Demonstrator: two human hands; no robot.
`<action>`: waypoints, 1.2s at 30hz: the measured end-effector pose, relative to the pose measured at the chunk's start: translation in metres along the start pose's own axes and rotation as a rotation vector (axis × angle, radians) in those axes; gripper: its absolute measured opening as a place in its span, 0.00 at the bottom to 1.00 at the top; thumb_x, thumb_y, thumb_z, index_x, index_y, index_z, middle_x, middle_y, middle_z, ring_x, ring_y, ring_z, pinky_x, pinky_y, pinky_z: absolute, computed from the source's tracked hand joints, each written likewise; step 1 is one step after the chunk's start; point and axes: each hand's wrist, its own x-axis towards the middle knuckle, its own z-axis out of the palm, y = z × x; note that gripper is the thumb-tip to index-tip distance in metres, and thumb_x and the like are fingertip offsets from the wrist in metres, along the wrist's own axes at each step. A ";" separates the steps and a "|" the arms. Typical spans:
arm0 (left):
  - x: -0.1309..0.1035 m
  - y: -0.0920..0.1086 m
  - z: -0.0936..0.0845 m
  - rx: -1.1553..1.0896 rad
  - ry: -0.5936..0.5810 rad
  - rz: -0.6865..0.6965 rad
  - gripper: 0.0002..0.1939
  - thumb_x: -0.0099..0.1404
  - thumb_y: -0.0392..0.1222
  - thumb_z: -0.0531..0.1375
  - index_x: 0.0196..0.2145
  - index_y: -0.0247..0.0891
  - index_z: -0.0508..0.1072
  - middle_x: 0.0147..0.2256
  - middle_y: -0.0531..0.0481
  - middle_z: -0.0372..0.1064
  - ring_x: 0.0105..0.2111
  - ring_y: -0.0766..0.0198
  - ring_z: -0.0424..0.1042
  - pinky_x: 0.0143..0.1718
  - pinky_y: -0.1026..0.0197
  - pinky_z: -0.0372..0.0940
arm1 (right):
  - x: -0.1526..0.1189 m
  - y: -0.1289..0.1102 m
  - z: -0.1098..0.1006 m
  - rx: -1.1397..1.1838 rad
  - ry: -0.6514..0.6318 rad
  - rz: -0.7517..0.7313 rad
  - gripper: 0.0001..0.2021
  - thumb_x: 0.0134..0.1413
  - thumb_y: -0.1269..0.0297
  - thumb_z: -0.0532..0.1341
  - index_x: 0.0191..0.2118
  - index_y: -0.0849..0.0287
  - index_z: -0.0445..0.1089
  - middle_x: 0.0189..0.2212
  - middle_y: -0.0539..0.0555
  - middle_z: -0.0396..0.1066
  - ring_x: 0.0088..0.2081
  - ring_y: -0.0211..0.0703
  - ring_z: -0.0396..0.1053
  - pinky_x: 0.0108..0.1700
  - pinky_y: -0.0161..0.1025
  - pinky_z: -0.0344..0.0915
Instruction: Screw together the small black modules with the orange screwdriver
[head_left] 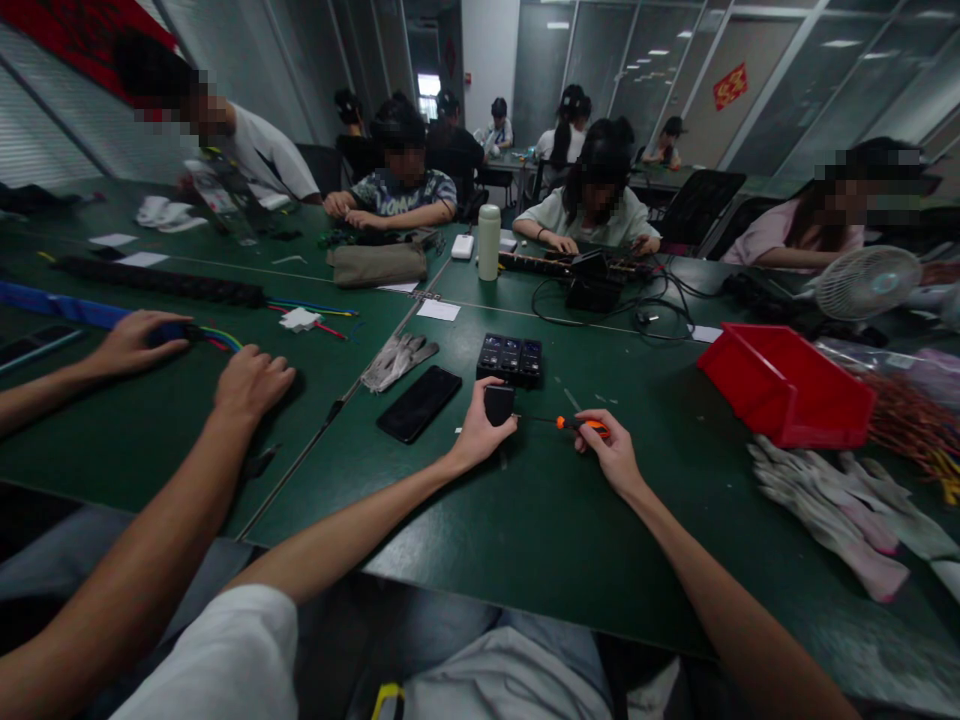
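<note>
Gripped between the thumb and fingers of my left hand (484, 432) is a small black box-shaped part (500, 404), held just above the green table (450, 520). My right hand (611, 450) is closed on the orange and black handle of a screwdriver (592, 427). Its thin shaft points left, with the tip at or very near the right side of the black part; contact is too small to make out. Right behind my left hand stands a black block with several round-faced sockets or modules (510, 358). A black smartphone (419, 403) lies to the left of my left hand.
Grey work gloves (397, 362) lie beyond the phone. At right are a red bin (784, 385), more gloves (832, 510) and copper wires (911, 410). A co-worker's hands (251, 385) handle a blue strip with wires at left. A bottle (488, 243) stands farther back.
</note>
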 end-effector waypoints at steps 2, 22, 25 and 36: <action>0.000 -0.002 -0.001 0.015 -0.006 0.015 0.26 0.54 0.38 0.60 0.50 0.41 0.57 0.39 0.51 0.60 0.34 0.66 0.62 0.37 0.64 0.60 | 0.000 0.001 0.000 -0.018 0.009 0.000 0.12 0.56 0.57 0.58 0.43 0.57 0.66 0.26 0.48 0.66 0.24 0.36 0.64 0.29 0.36 0.63; 0.002 -0.012 0.001 0.062 -0.002 0.048 0.27 0.55 0.37 0.60 0.51 0.41 0.55 0.38 0.51 0.59 0.33 0.68 0.61 0.35 0.65 0.60 | -0.002 -0.002 0.002 -0.057 0.045 0.006 0.11 0.55 0.56 0.58 0.40 0.57 0.66 0.29 0.50 0.66 0.25 0.36 0.64 0.28 0.36 0.64; 0.002 -0.012 0.001 0.062 -0.010 0.036 0.28 0.55 0.37 0.60 0.52 0.41 0.55 0.38 0.51 0.59 0.33 0.68 0.62 0.34 0.65 0.60 | -0.002 0.000 0.001 -0.060 0.052 0.000 0.11 0.54 0.56 0.59 0.39 0.57 0.66 0.28 0.49 0.65 0.25 0.36 0.64 0.28 0.35 0.64; 0.003 -0.013 0.001 0.069 -0.013 0.060 0.28 0.55 0.37 0.60 0.51 0.40 0.55 0.39 0.51 0.59 0.34 0.68 0.62 0.37 0.64 0.61 | -0.001 -0.003 0.002 -0.028 0.075 -0.116 0.10 0.49 0.61 0.64 0.37 0.56 0.66 0.38 0.53 0.67 0.37 0.42 0.67 0.36 0.38 0.67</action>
